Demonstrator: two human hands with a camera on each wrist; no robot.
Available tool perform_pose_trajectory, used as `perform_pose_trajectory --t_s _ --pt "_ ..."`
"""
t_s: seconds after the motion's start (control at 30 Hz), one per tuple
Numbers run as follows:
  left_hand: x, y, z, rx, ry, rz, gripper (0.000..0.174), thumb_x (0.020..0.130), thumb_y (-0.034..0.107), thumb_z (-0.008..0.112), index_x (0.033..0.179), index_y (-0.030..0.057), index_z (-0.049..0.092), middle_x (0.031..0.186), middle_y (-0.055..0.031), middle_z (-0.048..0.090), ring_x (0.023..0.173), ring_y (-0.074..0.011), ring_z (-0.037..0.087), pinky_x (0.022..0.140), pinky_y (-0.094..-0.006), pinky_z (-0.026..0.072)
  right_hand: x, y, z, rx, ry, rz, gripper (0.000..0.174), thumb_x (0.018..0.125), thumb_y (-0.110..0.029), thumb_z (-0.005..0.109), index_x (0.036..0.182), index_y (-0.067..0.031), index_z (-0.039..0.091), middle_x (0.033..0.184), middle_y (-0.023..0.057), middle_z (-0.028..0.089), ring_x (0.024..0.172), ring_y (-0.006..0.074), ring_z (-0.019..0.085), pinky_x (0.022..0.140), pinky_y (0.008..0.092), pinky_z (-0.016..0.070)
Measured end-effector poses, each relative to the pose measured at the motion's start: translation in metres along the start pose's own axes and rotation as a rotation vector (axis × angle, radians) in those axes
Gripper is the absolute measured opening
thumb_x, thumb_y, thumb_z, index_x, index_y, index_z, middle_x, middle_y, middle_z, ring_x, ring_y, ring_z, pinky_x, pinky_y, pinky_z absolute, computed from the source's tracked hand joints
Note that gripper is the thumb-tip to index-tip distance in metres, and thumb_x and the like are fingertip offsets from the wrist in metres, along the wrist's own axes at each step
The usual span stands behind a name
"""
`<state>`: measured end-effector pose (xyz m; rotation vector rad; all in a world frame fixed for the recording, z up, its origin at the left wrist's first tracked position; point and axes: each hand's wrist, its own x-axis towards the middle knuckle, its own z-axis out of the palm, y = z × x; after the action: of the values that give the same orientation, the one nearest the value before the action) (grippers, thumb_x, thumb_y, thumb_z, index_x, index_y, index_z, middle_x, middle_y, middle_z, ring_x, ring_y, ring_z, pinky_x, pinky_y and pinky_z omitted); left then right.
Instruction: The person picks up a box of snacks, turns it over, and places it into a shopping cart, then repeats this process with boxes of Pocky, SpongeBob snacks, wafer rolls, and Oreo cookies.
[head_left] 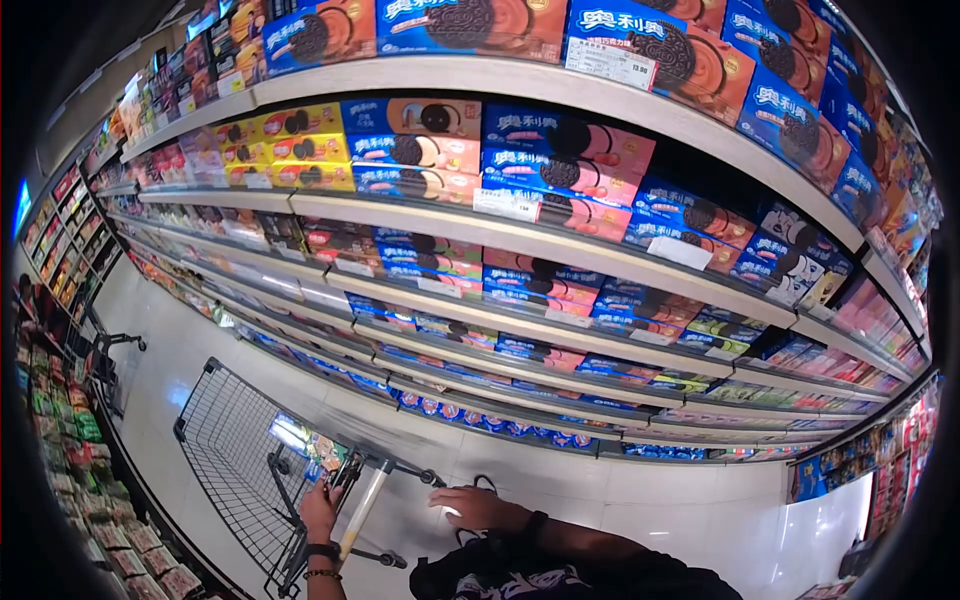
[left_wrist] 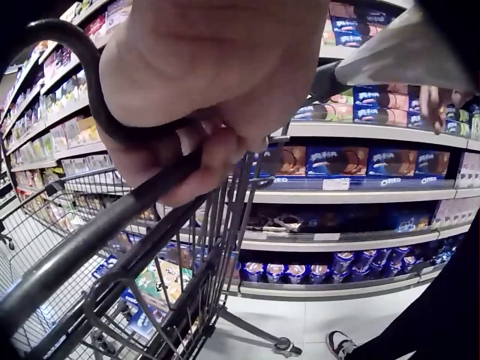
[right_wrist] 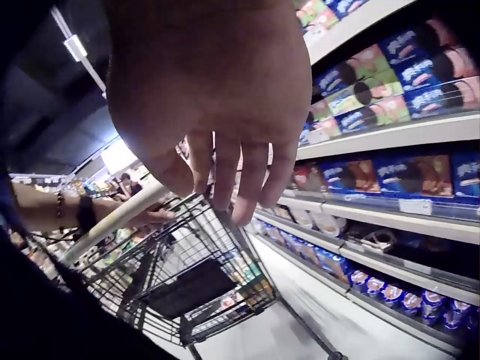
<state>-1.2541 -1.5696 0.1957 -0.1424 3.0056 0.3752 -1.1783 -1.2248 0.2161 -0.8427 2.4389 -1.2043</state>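
My left hand (head_left: 320,512) is at the near end of a wire shopping cart (head_left: 225,425). In the left wrist view the fingers of this hand (left_wrist: 214,82) curl round the cart's black bar (left_wrist: 97,214). My right hand (head_left: 478,508) hangs in the air to the right of the pale handle bar (head_left: 364,508), holding nothing. The right wrist view shows the right hand (right_wrist: 217,97) with its fingers extended and slightly spread. Colourful packages (head_left: 305,443) lie in the cart.
Long shelves of blue biscuit boxes (head_left: 570,165) run along the aisle, with cans (left_wrist: 296,274) on a low shelf. Packaged goods (head_left: 90,460) line the left side. Another cart (head_left: 105,360) stands farther back at the left. A person (right_wrist: 129,186) is in the background.
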Motion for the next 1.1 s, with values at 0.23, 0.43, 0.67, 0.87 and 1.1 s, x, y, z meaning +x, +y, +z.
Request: perform_pose_trajectory --t_s 0.23,0.43,0.67,0.87,1.1 --pt "0.049 -0.017 -0.008 -0.006 0.049 -0.01 0.041 0.082 0.046 0.065 0.096 0.0078 0.059 0.08 -0.0159 0.066 0.079 -0.0382 0.063 0.067 -0.0483 0.0475 -0.054 0.103 -0.048 -0.047 0.323 0.218 0.028 0.087 -0.021 0.052 0.109 -0.0076 0.063 0.101 0.0121 0.067 0.092 0.0298 0.064 0.08 0.0381 0.0514" --pt "0.1 -0.044 0.0 -0.197 0.007 -0.032 0.048 0.074 0.052 0.07 0.088 0.0072 0.062 0.08 -0.0168 0.066 0.08 -0.0381 0.063 0.069 -0.0454 0.0492 -0.072 0.105 -0.108 -0.054 0.382 0.458 0.025 0.086 -0.016 0.057 0.109 -0.0094 0.064 0.097 0.0066 0.069 0.089 0.0259 0.066 0.078 0.0365 0.0528" --pt "0.148 -0.069 -0.003 -0.308 -0.092 -0.062 0.04 0.072 0.041 0.075 0.08 0.004 0.063 0.074 -0.0183 0.065 0.073 -0.0357 0.064 0.066 -0.0431 0.0495 -0.005 0.052 -0.173 -0.068 0.444 0.386 0.017 0.087 -0.011 0.055 0.099 -0.0074 0.067 0.091 0.0087 0.069 0.084 0.0264 0.067 0.074 0.0364 0.0521" --pt "0.211 -0.113 0.023 -0.473 -0.64 -0.267 0.033 0.076 0.026 0.074 0.09 0.0024 0.058 0.069 -0.0188 0.063 0.068 -0.0308 0.066 0.064 -0.0423 0.0519 0.074 -0.045 -0.271 -0.267 0.781 0.154 0.015 0.081 -0.004 0.056 0.092 -0.0048 0.066 0.085 0.0108 0.067 0.082 0.0286 0.065 0.073 0.0379 0.0514" --pt "0.179 -0.062 -0.065 -0.417 -0.412 0.186 0.029 0.083 0.033 0.062 0.086 0.0054 0.068 0.085 -0.0197 0.066 0.079 -0.0353 0.062 0.069 -0.0422 0.0501 0.113 -0.142 -0.331 -0.63 0.822 0.01 0.015 0.075 -0.001 0.057 0.086 -0.005 0.066 0.08 0.0096 0.067 0.075 0.0268 0.064 0.073 0.0363 0.0506"
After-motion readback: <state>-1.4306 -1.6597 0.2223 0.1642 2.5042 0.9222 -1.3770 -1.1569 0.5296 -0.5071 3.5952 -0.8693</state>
